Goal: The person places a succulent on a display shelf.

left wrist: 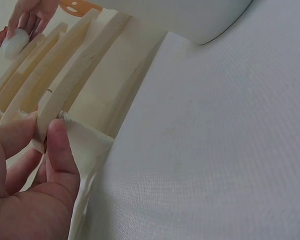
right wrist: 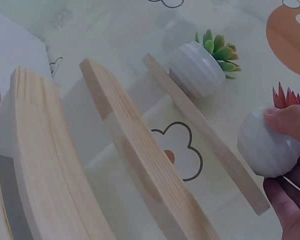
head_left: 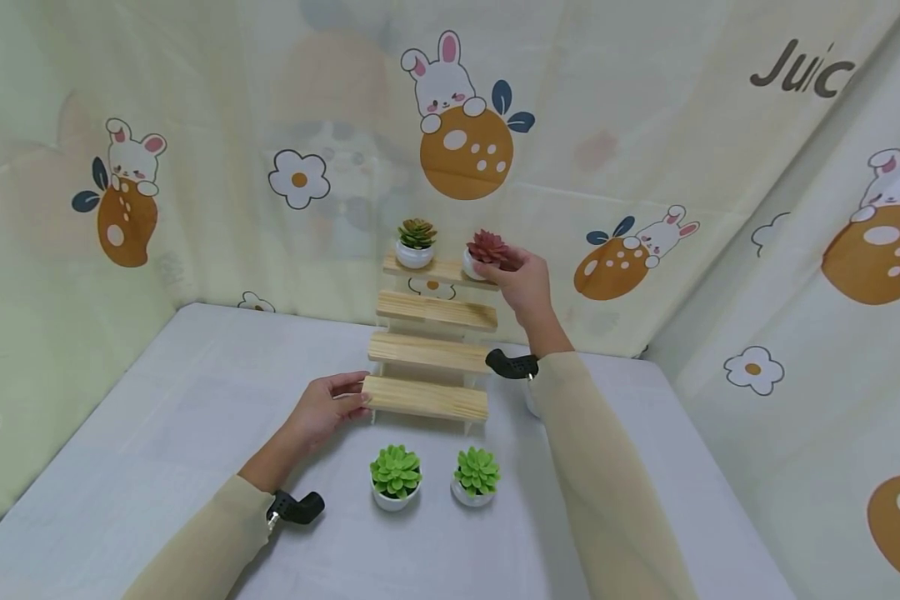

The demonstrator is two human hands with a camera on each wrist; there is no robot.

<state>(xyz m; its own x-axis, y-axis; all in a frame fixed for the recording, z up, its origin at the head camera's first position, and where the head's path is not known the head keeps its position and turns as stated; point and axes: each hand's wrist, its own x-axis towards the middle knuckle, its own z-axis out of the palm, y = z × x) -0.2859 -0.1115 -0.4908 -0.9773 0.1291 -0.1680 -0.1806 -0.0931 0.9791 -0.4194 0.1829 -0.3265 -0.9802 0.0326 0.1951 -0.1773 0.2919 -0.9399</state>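
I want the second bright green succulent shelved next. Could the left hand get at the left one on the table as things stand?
Probably yes: the left hand grips the bottom wooden step, and the left green succulent in its white pot stands just beside it, nothing between.

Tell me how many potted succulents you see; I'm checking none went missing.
4: the olive-tipped succulent on the top shelf, the red succulent in the right hand, two green succulents on the table. Another may hide behind the right arm.

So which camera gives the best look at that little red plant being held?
The right wrist view: the red plant fills the frame's edge, its ribbed white pot gripped by the right hand. The head view shows it small at the top shelf. The left wrist view catches only a distant corner glimpse.
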